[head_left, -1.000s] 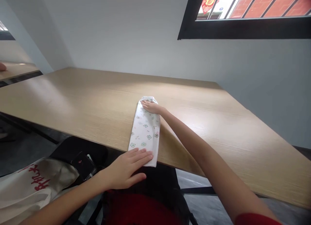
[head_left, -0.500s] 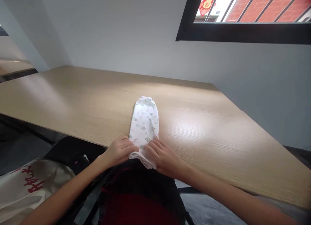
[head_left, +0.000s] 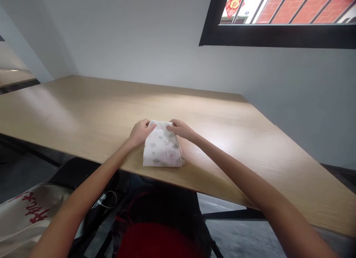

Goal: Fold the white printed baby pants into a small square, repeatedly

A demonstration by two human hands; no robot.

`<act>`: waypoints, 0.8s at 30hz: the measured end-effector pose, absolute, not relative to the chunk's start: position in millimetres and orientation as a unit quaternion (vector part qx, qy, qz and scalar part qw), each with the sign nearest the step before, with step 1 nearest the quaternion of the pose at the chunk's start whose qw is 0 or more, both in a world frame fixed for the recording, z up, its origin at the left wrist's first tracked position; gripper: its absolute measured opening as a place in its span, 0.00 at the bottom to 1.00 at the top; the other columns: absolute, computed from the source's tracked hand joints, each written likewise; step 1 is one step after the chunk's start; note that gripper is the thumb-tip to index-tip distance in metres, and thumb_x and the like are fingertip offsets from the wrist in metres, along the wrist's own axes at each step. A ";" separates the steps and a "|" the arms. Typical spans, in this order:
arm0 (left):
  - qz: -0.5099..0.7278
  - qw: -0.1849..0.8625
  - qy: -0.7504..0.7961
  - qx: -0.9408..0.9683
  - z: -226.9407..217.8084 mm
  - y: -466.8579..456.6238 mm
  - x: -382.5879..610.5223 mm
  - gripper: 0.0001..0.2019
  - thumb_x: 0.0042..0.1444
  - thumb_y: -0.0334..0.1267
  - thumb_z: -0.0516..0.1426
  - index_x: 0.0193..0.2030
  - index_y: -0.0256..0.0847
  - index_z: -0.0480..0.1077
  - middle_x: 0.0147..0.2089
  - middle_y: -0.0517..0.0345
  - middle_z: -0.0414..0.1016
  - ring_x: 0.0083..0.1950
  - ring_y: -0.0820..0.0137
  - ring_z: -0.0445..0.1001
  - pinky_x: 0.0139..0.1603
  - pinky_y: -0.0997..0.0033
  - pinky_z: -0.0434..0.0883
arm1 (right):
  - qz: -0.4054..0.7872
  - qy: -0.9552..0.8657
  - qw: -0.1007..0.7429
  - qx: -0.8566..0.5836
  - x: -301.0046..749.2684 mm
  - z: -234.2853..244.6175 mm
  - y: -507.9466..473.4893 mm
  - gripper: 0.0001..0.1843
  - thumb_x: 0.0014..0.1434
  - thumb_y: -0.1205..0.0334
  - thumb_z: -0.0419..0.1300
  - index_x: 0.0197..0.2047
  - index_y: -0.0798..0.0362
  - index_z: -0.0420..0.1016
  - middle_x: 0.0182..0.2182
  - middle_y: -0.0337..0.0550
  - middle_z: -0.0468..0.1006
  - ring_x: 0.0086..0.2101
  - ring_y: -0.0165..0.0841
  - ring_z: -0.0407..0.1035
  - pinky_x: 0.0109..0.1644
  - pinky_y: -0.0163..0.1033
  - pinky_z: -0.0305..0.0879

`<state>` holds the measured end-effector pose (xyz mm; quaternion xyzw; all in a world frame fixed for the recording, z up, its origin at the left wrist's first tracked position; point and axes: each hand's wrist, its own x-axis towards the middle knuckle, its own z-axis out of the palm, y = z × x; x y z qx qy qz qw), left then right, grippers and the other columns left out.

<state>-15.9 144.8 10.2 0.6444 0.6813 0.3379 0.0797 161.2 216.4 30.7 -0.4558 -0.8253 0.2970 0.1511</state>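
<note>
A small white cloth garment (head_left: 161,146), printed with little green and pink figures, lies folded over on the table near its front edge. Its straight fold faces me, and the white hem is at the far end. My left hand (head_left: 141,131) pinches the far left corner between thumb and fingers. At the far right corner, my right hand (head_left: 180,129) grips the cloth the same way. The gathered end seen earlier is hidden under the upper layer.
The wooden table (head_left: 222,120) reaches back to a pale wall (head_left: 133,39) with a barred window (head_left: 278,37) at upper right. A cream bag with red writing (head_left: 33,209) and a white cable (head_left: 111,200) are below the table's edge at left.
Both hands have carried the near hem forward, away from me, folding the garment over on itself. It now looks about half as long, and the hands have moved farther onto the table.
</note>
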 end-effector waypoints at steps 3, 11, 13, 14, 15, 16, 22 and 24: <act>0.333 0.038 0.677 0.655 -5.9 157.0 -11.9 0.18 0.60 0.41 0.44 0.49 0.28 0.63 0.50 0.40 0.64 0.50 0.60 0.66 0.49 0.59 0.64 | 0.275 -0.831 0.147 -0.462 148.5 19.6 238.0 0.23 0.58 0.56 0.52 0.53 0.59 0.59 0.48 0.56 0.64 0.42 0.39 0.64 0.41 0.41 0.64; 0.219 0.004 0.564 0.796 -43.4 67.5 21.8 0.20 0.62 0.40 0.44 0.57 0.32 0.60 0.60 0.44 0.60 0.61 0.59 0.57 0.62 0.55 0.54 | -0.026 -0.926 0.156 -0.343 124.1 -17.5 234.6 0.26 0.60 0.52 0.54 0.61 0.42 0.54 0.62 0.49 0.45 0.58 0.55 0.40 0.55 0.71 0.31; 0.206 -0.021 0.560 0.802 -47.0 49.3 22.6 0.23 0.62 0.43 0.44 0.59 0.31 0.57 0.61 0.43 0.58 0.62 0.59 0.56 0.61 0.54 0.55 | -0.041 -0.919 0.172 -0.353 117.6 -18.5 248.0 0.29 0.59 0.49 0.54 0.61 0.44 0.54 0.62 0.50 0.46 0.58 0.55 0.40 0.55 0.71 0.28; 0.209 -0.029 0.556 0.804 -47.8 42.7 21.5 0.24 0.62 0.45 0.45 0.60 0.32 0.56 0.61 0.44 0.59 0.62 0.60 0.57 0.61 0.55 0.56 | -0.045 -0.916 0.181 -0.354 115.7 -16.7 252.5 0.30 0.59 0.49 0.55 0.62 0.46 0.53 0.62 0.51 0.47 0.58 0.55 0.41 0.55 0.70 0.28; 0.214 -0.035 0.551 0.806 -48.0 37.7 19.6 0.25 0.61 0.46 0.46 0.60 0.33 0.55 0.60 0.44 0.60 0.61 0.60 0.58 0.60 0.55 0.57 | -0.048 -0.917 0.190 -0.347 115.4 -13.9 254.0 0.30 0.59 0.50 0.55 0.62 0.47 0.53 0.61 0.51 0.47 0.58 0.54 0.41 0.56 0.69 0.28; 0.221 -0.038 0.543 0.809 -48.1 34.0 17.2 0.25 0.60 0.47 0.47 0.60 0.34 0.55 0.60 0.44 0.61 0.61 0.60 0.59 0.60 0.55 0.59 | -0.049 -0.922 0.197 -0.330 117.1 -10.5 251.6 0.28 0.60 0.52 0.54 0.62 0.47 0.53 0.61 0.51 0.48 0.58 0.52 0.42 0.57 0.68 0.28; 0.260 -0.066 0.488 0.831 -51.3 19.5 4.7 0.19 0.59 0.38 0.51 0.57 0.36 0.59 0.52 0.46 0.68 0.50 0.62 0.68 0.50 0.58 0.66 | 0.053 -0.972 0.168 -0.155 179.3 -6.0 171.1 0.15 0.57 0.52 0.55 0.45 0.51 0.71 0.45 0.47 0.70 0.47 0.40 0.61 0.53 0.51 0.55; 0.288 -0.085 0.468 0.832 -50.6 12.5 1.7 0.16 0.59 0.28 0.48 0.53 0.37 0.62 0.48 0.49 0.72 0.43 0.66 0.70 0.45 0.62 0.67 | 0.046 -0.971 0.188 -0.143 208.1 -13.0 137.4 0.16 0.55 0.51 0.58 0.42 0.53 0.71 0.42 0.48 0.71 0.45 0.41 0.62 0.50 0.50 0.59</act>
